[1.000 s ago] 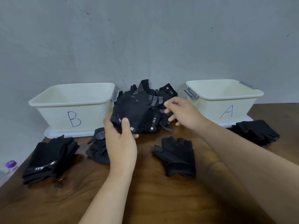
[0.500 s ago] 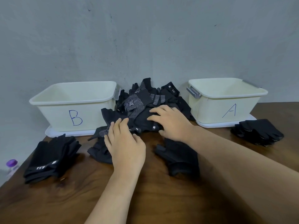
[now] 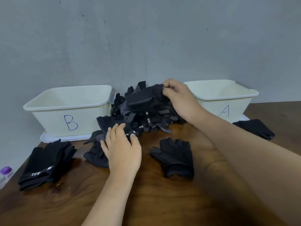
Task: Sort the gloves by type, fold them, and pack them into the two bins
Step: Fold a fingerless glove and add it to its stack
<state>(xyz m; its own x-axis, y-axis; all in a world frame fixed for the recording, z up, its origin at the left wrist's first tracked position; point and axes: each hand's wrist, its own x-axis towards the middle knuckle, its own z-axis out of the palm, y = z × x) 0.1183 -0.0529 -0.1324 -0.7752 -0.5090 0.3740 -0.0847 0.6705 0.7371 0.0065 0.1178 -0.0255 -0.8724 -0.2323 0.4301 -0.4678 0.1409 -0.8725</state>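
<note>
Dark wooden table [image 3: 146,201] carried two white bins, bin B [image 3: 70,108] and bin A [image 3: 223,95], one heap of gloves [image 3: 146,121] between them. Right hand [image 3: 180,98] pinched one black glove [image 3: 145,95] by its edge, atop the heap. Left hand [image 3: 122,149] lay fingers spread, tips resting on the heap's near edge. One fingerless glove [image 3: 175,157] lay just right of those fingers.

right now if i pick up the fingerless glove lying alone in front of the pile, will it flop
Likely floppy: the fingerless glove lies creased and slumped on the table. Probably light, since it looks like thin fabric. Unlikely to roll; it rests flat.
</note>
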